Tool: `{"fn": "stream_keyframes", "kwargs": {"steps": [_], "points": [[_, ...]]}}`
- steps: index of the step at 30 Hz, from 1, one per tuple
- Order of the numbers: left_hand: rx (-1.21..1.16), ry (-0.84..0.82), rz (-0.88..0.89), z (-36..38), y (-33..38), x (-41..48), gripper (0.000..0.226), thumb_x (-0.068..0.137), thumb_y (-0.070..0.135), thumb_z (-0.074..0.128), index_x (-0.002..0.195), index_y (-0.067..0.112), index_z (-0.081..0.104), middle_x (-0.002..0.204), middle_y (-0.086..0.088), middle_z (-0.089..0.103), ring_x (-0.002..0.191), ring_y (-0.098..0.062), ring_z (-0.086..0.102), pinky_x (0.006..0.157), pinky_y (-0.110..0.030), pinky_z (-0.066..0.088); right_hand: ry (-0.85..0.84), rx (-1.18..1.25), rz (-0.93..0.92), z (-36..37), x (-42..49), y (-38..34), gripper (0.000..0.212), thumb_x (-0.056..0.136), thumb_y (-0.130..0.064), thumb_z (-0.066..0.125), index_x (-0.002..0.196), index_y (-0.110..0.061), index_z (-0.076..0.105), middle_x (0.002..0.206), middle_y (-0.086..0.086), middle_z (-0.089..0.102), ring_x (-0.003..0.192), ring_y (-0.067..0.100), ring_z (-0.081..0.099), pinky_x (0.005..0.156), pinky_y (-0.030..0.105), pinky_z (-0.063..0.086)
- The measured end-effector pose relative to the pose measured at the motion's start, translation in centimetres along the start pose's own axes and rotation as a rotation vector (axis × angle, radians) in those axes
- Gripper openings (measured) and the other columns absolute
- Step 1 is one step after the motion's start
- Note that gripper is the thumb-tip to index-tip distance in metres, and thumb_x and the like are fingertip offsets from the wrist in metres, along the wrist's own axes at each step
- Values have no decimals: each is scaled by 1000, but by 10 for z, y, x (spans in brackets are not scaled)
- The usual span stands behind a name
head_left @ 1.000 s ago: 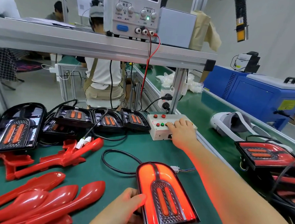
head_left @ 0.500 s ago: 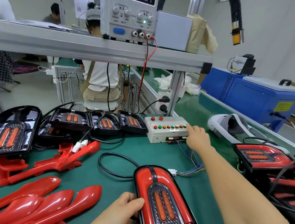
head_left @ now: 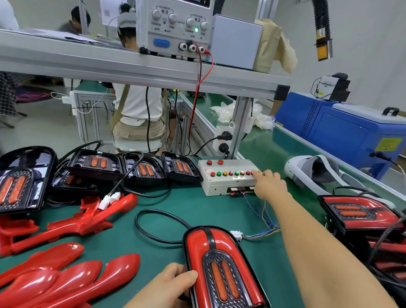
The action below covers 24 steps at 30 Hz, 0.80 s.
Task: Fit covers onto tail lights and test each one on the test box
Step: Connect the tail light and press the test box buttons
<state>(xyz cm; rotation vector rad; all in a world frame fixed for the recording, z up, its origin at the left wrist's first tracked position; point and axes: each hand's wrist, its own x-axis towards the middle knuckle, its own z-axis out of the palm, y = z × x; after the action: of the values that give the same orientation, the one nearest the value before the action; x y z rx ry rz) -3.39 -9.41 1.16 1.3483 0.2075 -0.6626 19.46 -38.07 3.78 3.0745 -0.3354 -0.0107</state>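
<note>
Red covered tail light [head_left: 221, 274] flat on green table [head_left: 192, 211], near side of test box [head_left: 229, 177], wire plugged in, not lit. Left hand [head_left: 174, 287] fingers pinching its left edge, likely so it stays put. Right hand [head_left: 268, 184] at right end of test box, fingers stretched onto last buttons, likely to try next lamp. Bare tail lights [head_left: 142, 169] wait left of test box.

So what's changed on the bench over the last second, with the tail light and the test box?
The right hand slid from the left end of the test box to its right end, by the last buttons. The covered tail light, glowing bright red a second ago, has gone dark. The left hand still holds its near edge; the other lights haven't moved.
</note>
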Motion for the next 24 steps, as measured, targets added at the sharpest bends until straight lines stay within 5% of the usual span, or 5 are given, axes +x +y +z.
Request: {"fn": "stream_keyframes", "kwargs": {"steps": [24], "points": [[46, 22, 13, -3, -2, 8, 36, 87, 28, 64, 108, 1, 54, 83, -12, 59, 64, -19, 67, 55, -26, 51, -37, -127, -60, -6, -9, 0, 70, 93, -13, 32, 152, -40, 7, 149, 12, 33, 131, 32, 34, 105, 42, 31]]}}
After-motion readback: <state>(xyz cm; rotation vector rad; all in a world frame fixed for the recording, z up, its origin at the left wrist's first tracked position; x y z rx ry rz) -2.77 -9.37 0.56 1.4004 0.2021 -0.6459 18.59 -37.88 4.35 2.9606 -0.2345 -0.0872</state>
